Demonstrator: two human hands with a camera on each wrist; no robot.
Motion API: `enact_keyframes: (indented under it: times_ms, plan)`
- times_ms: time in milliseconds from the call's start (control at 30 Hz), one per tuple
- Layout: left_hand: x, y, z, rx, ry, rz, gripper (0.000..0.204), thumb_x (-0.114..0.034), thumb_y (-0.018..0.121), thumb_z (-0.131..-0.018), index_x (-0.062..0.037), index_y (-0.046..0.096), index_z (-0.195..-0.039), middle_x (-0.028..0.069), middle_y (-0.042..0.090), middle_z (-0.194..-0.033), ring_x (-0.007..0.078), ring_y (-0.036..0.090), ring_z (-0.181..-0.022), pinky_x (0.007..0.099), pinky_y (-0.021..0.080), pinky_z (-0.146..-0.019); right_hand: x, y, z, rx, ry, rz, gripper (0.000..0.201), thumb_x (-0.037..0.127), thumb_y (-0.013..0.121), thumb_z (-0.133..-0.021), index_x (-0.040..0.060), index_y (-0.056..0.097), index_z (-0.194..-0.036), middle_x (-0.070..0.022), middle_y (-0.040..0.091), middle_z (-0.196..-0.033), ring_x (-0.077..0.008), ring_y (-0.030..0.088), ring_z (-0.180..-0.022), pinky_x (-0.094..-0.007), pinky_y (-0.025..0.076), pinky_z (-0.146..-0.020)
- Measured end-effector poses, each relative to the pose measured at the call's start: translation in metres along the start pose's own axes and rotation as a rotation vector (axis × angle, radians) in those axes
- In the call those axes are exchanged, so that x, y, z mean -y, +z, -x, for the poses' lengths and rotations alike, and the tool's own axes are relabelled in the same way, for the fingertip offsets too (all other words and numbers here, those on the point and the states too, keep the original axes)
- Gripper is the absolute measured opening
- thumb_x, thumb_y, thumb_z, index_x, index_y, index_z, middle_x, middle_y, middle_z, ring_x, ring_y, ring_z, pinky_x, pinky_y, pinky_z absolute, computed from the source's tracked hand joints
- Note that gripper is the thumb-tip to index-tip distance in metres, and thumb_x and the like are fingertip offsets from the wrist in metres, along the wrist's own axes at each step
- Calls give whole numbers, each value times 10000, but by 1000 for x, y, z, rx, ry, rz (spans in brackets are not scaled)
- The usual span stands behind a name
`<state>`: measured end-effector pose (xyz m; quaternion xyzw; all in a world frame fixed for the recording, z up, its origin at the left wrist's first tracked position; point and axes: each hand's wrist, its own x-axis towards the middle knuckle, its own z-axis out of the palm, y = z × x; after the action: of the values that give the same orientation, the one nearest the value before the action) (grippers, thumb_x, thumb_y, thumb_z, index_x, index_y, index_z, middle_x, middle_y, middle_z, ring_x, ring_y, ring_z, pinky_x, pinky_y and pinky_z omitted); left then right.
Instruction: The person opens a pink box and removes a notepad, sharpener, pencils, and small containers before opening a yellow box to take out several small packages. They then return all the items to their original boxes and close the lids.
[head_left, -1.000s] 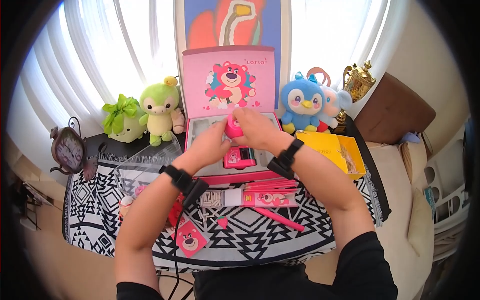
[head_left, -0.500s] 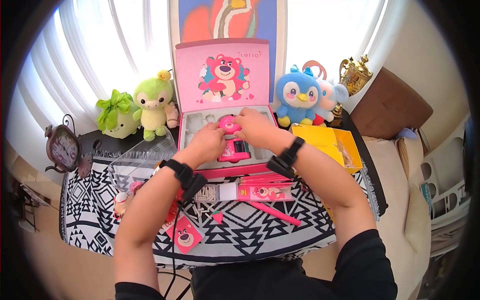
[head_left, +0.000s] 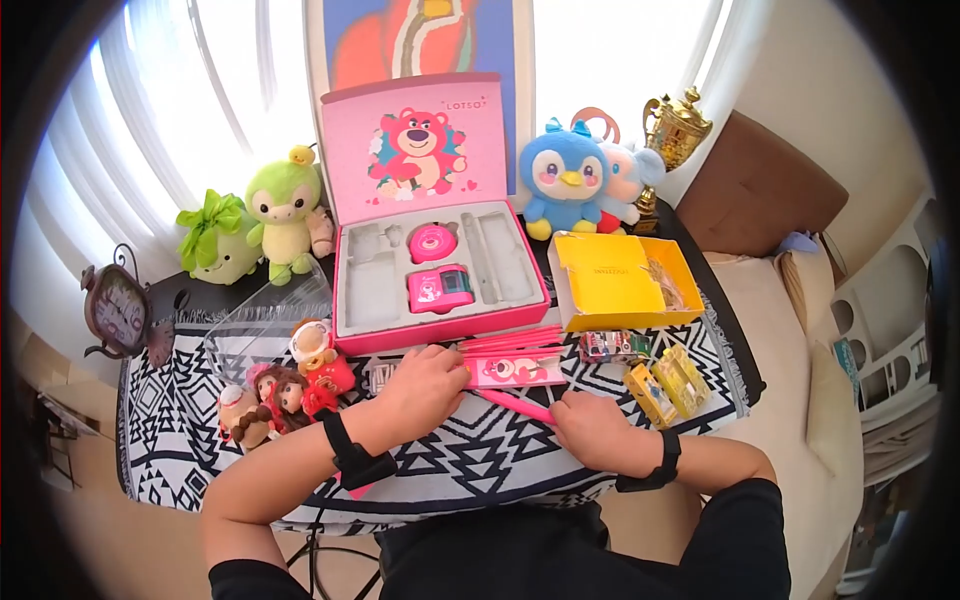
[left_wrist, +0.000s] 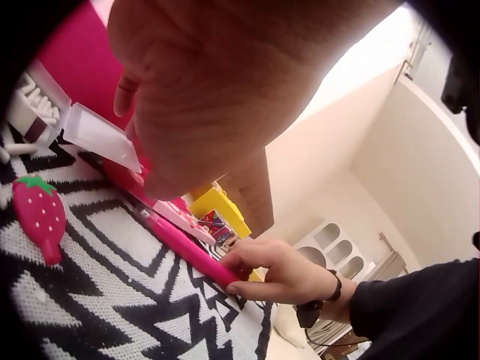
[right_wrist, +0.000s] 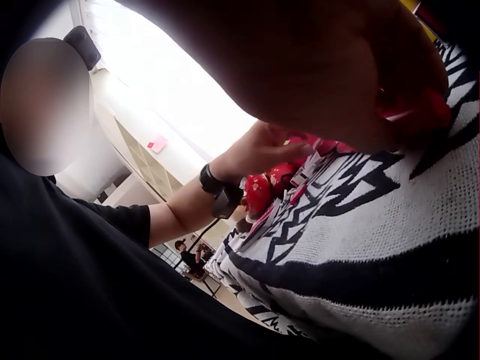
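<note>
My right hand (head_left: 600,430) pinches the near end of a long pink pen (head_left: 515,406) lying slantwise over the patterned cloth. In the left wrist view, thumb and fingers close around that end of the pen (left_wrist: 180,244). My left hand (head_left: 425,385) is over the left end of a flat case printed with a pink bear (head_left: 515,372), fingertips right at its edge. I cannot tell whether its fingers grip the case. Behind, an open pink box (head_left: 440,325) holds a round pink item (head_left: 432,243) and a pink sharpener-like item (head_left: 440,288) in its grey tray.
Pink pencils (head_left: 515,340) lie before the box. Small dolls (head_left: 280,390) and a clear plastic cover (head_left: 255,320) are at left. On the right are a yellow box (head_left: 610,280) and small packets (head_left: 670,385). A strawberry-shaped item (left_wrist: 39,214) lies by the left hand.
Both hands have left the round pink item, which now sits in the box's tray. They moved toward me, the left to the printed case, the right to the pink pen.
</note>
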<state>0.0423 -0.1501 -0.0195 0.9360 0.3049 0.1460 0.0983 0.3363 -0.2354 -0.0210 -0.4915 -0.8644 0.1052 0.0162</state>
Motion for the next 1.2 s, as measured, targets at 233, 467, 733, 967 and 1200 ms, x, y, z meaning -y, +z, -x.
enact_keyframes:
  times_ms: [233,467,733,967,1200]
  plan:
    - [8,-13,1,-61,-32,72,304,-98,726,-804,-22,673,-1094,156,649,-1143,354,585,-1124,481,484,-956,6,-91,3,49,105,-277,202,179,660,-900,8,616,-999,-211,674,-833,-405,677,-812,-503,533,-720]
    - [31,-23,-16,-272,-166,-117,491,-120,731,-809,18,601,-1262,286,527,-1359,460,525,-1252,499,458,-1045,-16,-79,-108,-483,100,-59,199,137,635,-934,47,567,-1099,-194,666,-862,-415,667,-786,-506,524,-682]
    - [43,-6,-14,-136,-298,-151,632,-205,719,-833,6,521,-1395,293,490,-1444,470,474,-1345,508,421,-1110,-22,-45,-211,-434,98,249,177,77,569,-916,23,564,-1084,-167,687,-905,-348,726,-780,-435,590,-665]
    - [50,-6,-12,-118,-290,-137,571,-130,665,-865,-16,521,-1405,254,506,-1447,456,490,-1343,514,420,-1107,-23,-32,-205,-272,99,114,181,160,594,-951,13,618,-1054,-209,643,-1027,-389,695,-912,-476,566,-782]
    - [47,-16,0,-283,-226,-10,357,-53,646,-859,1,638,-1211,235,608,-1264,417,592,-1177,463,492,-995,-13,-36,-191,-412,-2,86,192,194,626,-951,13,658,-1006,-200,579,-1064,-377,652,-884,-493,550,-795]
